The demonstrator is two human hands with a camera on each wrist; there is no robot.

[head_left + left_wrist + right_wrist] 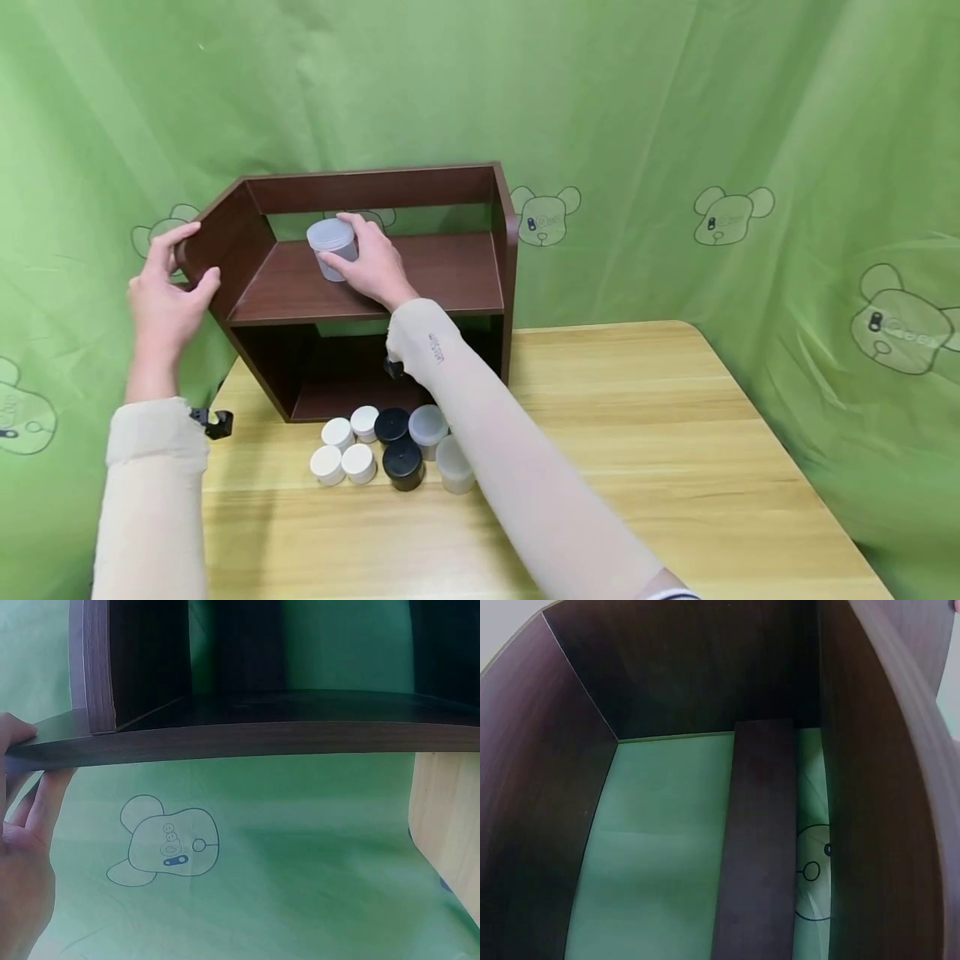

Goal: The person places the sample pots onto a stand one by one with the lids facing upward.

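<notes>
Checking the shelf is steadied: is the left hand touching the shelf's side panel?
Touching. In the head view the left hand grips the front edge of the dark wooden shelf, with the thumb on the panel's inner face.

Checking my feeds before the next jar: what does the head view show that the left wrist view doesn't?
Head only: the right hand gripping a translucent jar on the upper shelf, plus white, black and translucent jars on the wooden table. Left wrist only: the shelf's underside and the cloth's bear print up close. Both: the left hand gripping the dark wooden shelf unit.
</notes>
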